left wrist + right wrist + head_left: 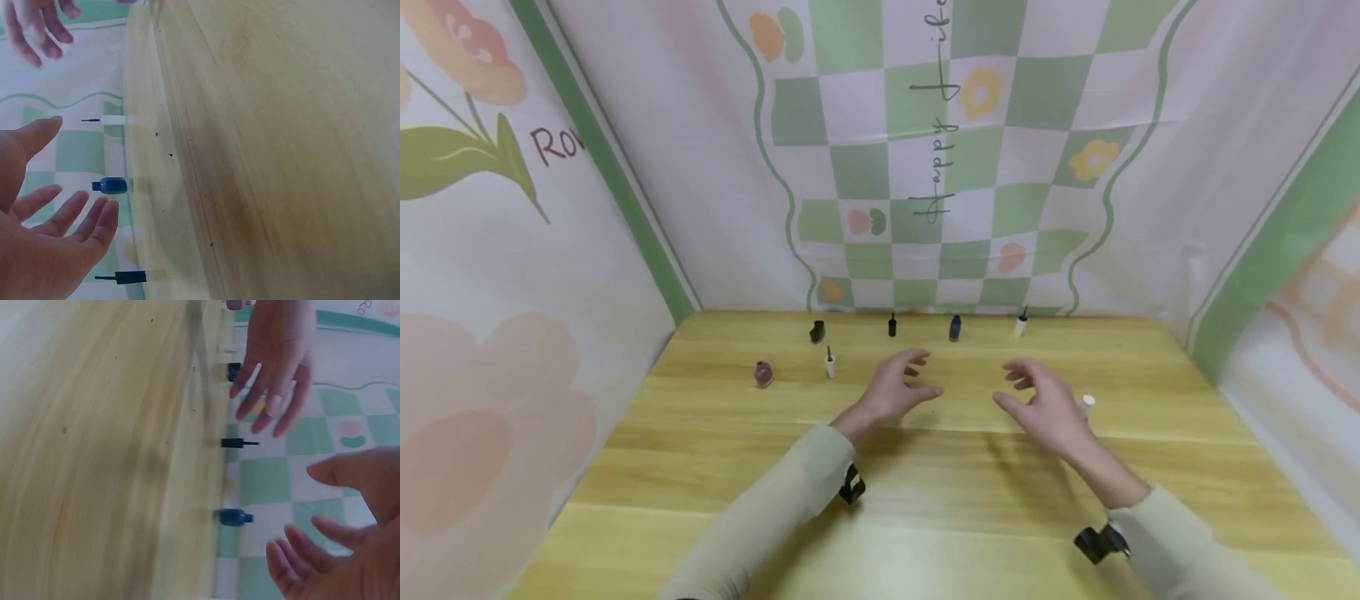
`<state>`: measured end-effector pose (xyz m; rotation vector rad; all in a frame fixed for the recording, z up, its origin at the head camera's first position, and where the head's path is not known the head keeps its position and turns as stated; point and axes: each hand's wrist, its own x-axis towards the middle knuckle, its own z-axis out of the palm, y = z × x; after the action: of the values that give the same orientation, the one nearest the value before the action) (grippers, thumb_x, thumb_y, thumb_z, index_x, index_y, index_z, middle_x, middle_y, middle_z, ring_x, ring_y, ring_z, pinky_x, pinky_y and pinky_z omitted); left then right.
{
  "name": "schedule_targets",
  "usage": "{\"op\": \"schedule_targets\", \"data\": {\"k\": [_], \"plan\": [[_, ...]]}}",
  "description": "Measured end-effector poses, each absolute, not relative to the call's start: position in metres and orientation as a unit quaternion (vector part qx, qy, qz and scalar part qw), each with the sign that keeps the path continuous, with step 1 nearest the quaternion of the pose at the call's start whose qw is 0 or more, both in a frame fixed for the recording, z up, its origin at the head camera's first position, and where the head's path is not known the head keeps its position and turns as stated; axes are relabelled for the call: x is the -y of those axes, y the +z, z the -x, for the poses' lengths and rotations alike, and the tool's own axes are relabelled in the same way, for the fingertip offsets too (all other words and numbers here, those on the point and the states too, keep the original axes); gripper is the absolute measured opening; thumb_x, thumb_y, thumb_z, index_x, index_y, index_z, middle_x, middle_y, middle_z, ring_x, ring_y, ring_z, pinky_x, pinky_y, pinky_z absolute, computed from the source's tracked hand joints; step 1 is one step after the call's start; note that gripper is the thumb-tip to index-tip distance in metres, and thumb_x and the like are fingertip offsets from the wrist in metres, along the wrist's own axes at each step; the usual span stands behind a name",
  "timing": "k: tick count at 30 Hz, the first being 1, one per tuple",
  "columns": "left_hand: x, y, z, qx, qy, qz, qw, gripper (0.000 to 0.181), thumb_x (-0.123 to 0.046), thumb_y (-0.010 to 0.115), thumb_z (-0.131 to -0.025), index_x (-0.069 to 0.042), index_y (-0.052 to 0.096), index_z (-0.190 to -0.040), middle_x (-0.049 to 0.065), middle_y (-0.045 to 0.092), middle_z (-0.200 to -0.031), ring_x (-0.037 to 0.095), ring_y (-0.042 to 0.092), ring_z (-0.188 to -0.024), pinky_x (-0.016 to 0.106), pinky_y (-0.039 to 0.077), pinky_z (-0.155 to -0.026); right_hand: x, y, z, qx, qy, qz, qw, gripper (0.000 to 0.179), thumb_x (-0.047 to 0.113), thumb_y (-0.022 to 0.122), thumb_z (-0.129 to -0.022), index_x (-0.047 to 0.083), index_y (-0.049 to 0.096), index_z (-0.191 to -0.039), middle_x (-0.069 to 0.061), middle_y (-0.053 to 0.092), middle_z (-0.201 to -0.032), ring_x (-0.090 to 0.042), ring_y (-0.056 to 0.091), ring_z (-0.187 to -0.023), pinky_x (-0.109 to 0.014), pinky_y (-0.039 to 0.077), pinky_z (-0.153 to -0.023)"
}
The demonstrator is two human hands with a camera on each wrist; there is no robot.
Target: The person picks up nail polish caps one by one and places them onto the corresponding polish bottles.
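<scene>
I am facing a worktop of yellowish, grained wood. Near its far edge, from my left to my right, a dark bottle, a black brush cap, a blue bottle and a white brush cap are forming a spaced row. Both caps are pointing their brushes upward. Nearer to me, on the left, a mauve bottle is standing near a second white cap, also brush-up. On the right, a white-topped item is showing, partly hidden.

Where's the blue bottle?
In the head view, the blue bottle stands far back on the table, between a black brush (left) and a white brush (right).
</scene>
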<state>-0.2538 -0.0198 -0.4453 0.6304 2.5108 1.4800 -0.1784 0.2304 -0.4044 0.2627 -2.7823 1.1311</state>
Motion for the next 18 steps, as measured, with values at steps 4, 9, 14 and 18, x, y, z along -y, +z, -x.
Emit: {"op": "schedule_targets", "data": {"k": [4, 9, 14, 18], "plan": [[0.011, -0.446, 0.262, -0.845, 0.488, -0.208, 0.073, 0.071, -0.028, 0.078, -0.093, -0.01, 0.043, -0.153, 0.013, 0.052, -0.148, 0.031, 0.056, -0.129, 0.039, 0.054, -0.1, -0.226, -0.411, 0.197, 0.912, 0.407, -0.024, 0.037, 0.059, 0.019, 0.063, -0.101, -0.006, 0.039, -0.148, -0.031, 0.049, -0.141, -0.047, 0.048, -0.127, -0.062, 0.046, -0.102], [0.0, -0.448, 0.273, -0.85, 0.484, -0.198, 0.068, 0.073, -0.031, 0.076, -0.094, -0.009, 0.041, -0.154, 0.015, 0.05, -0.15, 0.031, 0.055, -0.128, 0.043, 0.052, -0.102, -0.219, -0.419, 0.221, 0.885, 0.459, 0.064, 0.035, 0.068, 0.018, 0.06, -0.1, -0.007, 0.026, -0.153, -0.033, 0.038, -0.149, -0.049, 0.039, -0.135, -0.062, 0.038, -0.111], [-0.007, -0.453, 0.284, -0.857, 0.477, -0.182, 0.074, 0.074, -0.031, 0.075, -0.096, -0.005, 0.038, -0.155, 0.017, 0.048, -0.15, 0.034, 0.054, -0.13, 0.045, 0.052, -0.104, -0.21, -0.429, 0.242, 0.852, 0.501, 0.144, 0.056, 0.072, 0.016, 0.059, -0.098, -0.004, 0.02, -0.155, -0.033, 0.032, -0.15, -0.048, 0.038, -0.135, -0.057, 0.038, -0.112], [-0.013, -0.457, 0.292, -0.857, 0.479, -0.171, 0.083, 0.077, -0.03, 0.074, -0.096, -0.004, 0.034, -0.157, 0.019, 0.045, -0.153, 0.037, 0.053, -0.131, 0.046, 0.051, -0.105, -0.211, -0.438, 0.257, 0.836, 0.513, 0.184, 0.063, 0.071, 0.017, 0.056, -0.098, -0.002, 0.019, -0.156, -0.032, 0.03, -0.15, -0.047, 0.039, -0.135, -0.056, 0.037, -0.114]]}}
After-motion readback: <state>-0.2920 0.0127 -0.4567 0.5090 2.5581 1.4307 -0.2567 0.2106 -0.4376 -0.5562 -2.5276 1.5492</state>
